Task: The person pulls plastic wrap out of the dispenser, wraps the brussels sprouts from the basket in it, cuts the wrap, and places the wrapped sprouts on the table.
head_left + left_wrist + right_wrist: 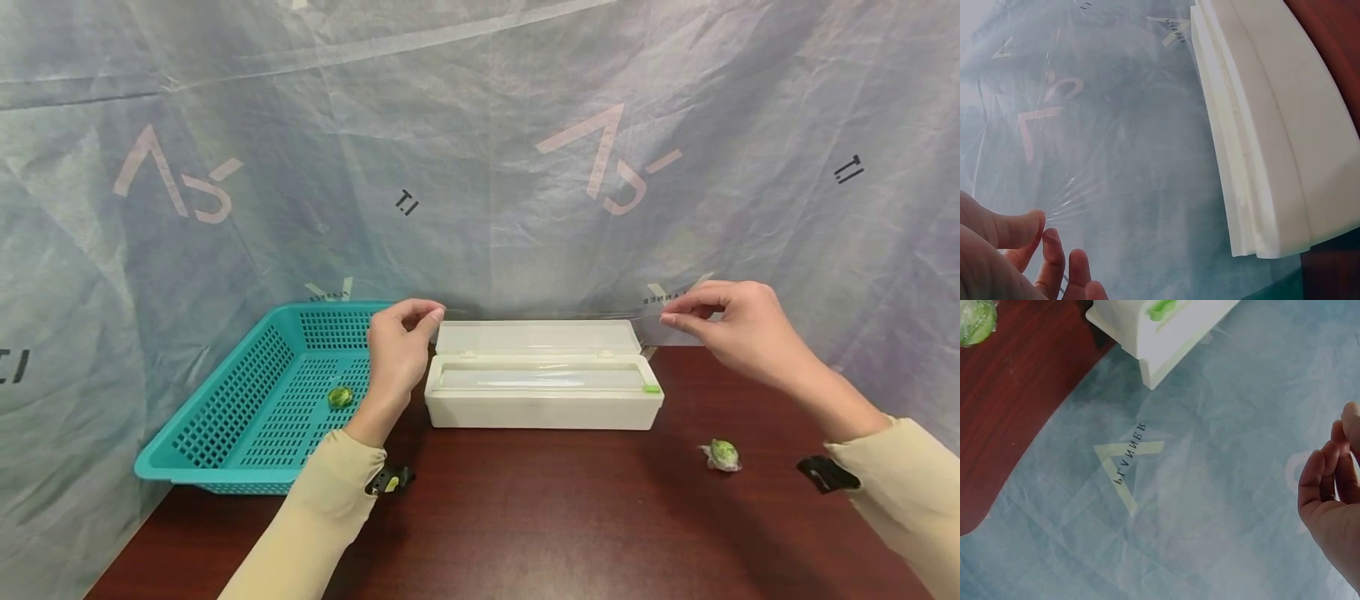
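My left hand (400, 346) pinches a corner of clear cling film (1067, 195) between thumb and fingertips; creases fan out from that pinch in the left wrist view. Level with it on the right, my right hand (738, 329) pinches the film's other side, though the film there is barely visible. Between and below the hands stands a white cling film dispenser box (543, 412), its lid (540, 336) raised at the back. A green slider (651, 389) sits at the box's right end.
Left of the box is a teal plastic basket (225, 476) holding a small green Brussels sprout (340, 397). A film-wrapped sprout (724, 455) lies on the dark red-brown table (540, 517) at right. Behind hangs a grey printed sheet (480, 125).
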{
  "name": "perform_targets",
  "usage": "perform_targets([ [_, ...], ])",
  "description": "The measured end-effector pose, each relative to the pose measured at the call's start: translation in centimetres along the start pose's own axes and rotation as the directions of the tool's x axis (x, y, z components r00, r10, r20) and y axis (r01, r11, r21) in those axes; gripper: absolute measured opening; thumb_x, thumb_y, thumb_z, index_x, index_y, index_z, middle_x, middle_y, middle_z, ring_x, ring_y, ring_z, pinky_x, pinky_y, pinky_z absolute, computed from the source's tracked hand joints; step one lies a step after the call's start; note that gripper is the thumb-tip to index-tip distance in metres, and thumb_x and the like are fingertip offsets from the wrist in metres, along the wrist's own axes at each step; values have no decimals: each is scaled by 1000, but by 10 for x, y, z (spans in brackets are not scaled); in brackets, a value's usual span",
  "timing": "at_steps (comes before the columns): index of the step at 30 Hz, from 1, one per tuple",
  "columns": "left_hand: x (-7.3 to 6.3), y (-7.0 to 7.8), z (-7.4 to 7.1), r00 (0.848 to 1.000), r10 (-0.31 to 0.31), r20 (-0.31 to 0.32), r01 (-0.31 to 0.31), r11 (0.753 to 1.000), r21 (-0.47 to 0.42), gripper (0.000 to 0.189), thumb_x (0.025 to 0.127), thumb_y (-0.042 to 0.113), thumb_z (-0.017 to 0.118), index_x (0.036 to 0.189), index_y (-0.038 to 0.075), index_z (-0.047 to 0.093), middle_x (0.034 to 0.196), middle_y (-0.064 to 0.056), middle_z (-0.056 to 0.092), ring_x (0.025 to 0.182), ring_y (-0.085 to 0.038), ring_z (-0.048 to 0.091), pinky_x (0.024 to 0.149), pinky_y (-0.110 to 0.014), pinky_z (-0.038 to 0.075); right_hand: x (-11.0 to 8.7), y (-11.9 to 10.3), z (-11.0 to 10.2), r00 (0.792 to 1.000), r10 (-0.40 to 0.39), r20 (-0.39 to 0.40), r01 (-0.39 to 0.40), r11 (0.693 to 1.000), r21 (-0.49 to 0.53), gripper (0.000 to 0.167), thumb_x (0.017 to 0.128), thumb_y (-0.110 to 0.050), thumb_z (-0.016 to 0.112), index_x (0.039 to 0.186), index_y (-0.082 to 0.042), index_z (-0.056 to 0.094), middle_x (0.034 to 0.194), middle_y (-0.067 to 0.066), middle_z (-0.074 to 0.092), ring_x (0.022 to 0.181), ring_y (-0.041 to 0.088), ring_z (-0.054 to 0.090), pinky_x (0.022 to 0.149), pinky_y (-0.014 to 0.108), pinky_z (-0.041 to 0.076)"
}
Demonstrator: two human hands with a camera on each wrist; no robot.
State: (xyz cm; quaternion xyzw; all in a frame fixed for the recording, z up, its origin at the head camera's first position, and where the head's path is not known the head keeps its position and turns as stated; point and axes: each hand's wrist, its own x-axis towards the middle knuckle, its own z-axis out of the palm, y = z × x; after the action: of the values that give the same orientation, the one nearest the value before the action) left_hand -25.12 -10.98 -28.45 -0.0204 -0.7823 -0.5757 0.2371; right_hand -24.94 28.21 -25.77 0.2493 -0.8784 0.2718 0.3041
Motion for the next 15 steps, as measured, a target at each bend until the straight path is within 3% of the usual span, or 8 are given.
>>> perform_targets([
  [15,-6,16,-14,998,54,18,-54,999,-9,12,103,13,71,108,6,79,111,-10,71,105,-25,59,88,-43,47,0,-19,-18,999,26,-32,-26,1000,-5,23,83,-2,89,92,-23,85,87,-7,75,76,-1,58,59,17,41],
])
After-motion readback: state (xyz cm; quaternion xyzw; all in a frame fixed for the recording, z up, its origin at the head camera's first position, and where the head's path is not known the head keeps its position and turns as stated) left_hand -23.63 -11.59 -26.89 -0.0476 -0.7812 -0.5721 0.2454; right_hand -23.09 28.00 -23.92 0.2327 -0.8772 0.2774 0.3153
